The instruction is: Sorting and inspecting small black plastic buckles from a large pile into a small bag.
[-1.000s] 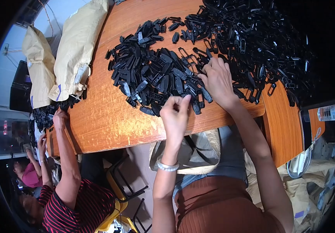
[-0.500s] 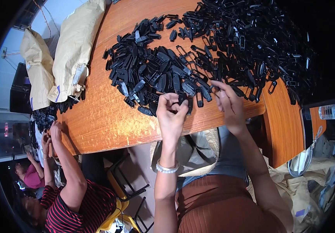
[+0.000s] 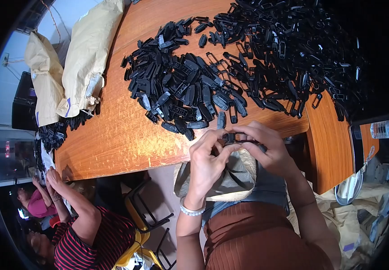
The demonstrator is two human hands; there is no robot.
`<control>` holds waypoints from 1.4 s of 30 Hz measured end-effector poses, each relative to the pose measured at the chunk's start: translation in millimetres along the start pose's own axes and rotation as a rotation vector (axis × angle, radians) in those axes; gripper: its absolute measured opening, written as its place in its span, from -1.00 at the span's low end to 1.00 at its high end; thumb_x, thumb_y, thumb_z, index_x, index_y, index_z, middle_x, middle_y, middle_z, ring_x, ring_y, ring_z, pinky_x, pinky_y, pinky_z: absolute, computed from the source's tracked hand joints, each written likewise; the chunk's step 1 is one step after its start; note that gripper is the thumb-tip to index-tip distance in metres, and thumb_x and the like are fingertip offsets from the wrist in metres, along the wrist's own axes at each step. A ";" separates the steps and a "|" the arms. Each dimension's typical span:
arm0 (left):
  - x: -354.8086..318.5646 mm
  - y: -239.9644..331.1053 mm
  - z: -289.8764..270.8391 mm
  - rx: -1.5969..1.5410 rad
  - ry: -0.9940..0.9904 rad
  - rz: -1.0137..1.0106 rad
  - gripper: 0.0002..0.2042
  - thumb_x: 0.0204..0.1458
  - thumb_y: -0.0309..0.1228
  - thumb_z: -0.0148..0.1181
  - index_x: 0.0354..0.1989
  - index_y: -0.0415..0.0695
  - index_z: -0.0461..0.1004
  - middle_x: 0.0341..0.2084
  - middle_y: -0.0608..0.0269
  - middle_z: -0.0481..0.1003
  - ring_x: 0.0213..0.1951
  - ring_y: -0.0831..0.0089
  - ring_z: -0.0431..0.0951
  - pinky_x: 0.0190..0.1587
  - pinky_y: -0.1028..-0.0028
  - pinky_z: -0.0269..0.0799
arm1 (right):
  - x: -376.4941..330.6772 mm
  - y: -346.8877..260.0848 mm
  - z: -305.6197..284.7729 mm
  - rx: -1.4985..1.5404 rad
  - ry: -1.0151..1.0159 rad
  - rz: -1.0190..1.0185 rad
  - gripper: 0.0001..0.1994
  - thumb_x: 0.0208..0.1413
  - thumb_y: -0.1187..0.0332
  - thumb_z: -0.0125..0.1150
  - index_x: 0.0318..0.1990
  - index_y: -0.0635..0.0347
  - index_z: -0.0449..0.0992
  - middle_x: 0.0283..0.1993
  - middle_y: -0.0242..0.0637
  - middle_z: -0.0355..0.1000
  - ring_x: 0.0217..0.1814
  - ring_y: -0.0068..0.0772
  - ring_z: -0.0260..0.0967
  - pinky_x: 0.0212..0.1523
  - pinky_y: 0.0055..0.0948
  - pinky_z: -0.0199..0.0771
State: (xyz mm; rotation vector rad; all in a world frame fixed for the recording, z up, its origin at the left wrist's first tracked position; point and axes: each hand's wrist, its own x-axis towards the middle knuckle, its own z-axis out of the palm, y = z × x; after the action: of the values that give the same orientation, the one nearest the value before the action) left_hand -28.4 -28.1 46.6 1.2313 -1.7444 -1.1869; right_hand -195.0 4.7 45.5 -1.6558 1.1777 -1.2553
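Above the table's front edge my two hands meet. Fingertips of my left hand (image 3: 207,155), with a pale beaded bracelet at the wrist, pinch a small black plastic clip piece (image 3: 229,138). My right hand (image 3: 270,150) is closed on a slim black plastic frame, whose end meets the clip piece; fingers partly cover both. Just beyond them, a pile of solid oval black plastic pieces (image 3: 176,85) lies on the wooden table (image 3: 113,139). Farther right spreads a larger heap of open black plastic frames (image 3: 298,58).
An open paper sack (image 3: 239,191) sits at my lap, below the table edge. Tall paper sacks (image 3: 88,54) stand at the far left, by another black pile (image 3: 52,135). A co-worker in a striped shirt (image 3: 95,238) sits at left. More sacks (image 3: 352,220) lie at right.
Both hands have drawn back toward the table edge and come together. The right hand has left the pile, bringing a frame against the left hand's piece. The co-worker's hands have lowered.
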 end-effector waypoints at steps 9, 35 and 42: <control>-3.0 0.2 -8.7 0.034 -0.044 0.246 -0.81 -0.09 -0.61 0.21 -0.25 -0.35 0.48 -0.56 0.22 0.41 -0.64 0.64 0.37 -0.56 0.65 0.25 | -2.7 1.4 2.3 -0.279 -0.072 -0.163 -0.63 -0.10 0.66 0.08 -0.04 0.39 0.37 -0.18 -0.05 0.34 -0.20 -0.07 0.37 -0.18 -0.27 0.39; -18.9 -28.6 7.0 0.196 0.040 0.118 -0.82 -0.09 -0.50 0.25 -0.30 -0.29 0.49 -0.45 0.11 0.47 -0.52 0.32 0.50 -0.46 0.45 0.38 | 13.2 52.8 32.6 -0.590 0.235 0.110 -0.82 0.02 0.44 0.13 -0.20 0.27 0.45 -0.33 -0.12 0.37 -0.36 -0.01 0.38 -0.41 -0.24 0.36; 22.3 -36.3 18.2 0.610 0.259 0.223 -0.81 -0.07 -0.42 0.23 -0.42 -0.27 0.39 -0.58 0.07 0.38 -0.57 0.14 0.45 -0.52 0.30 0.34 | 14.1 50.3 42.0 -0.780 0.330 0.035 -0.79 -0.01 0.45 0.15 -0.18 0.25 0.42 -0.35 -0.16 0.32 -0.33 -0.06 0.35 -0.36 -0.22 0.35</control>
State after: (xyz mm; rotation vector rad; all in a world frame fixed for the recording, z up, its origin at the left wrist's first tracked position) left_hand -40.0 -48.8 6.9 1.4014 -2.0419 -0.3453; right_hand -164.6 -23.1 -7.4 -1.9797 2.0792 -1.1406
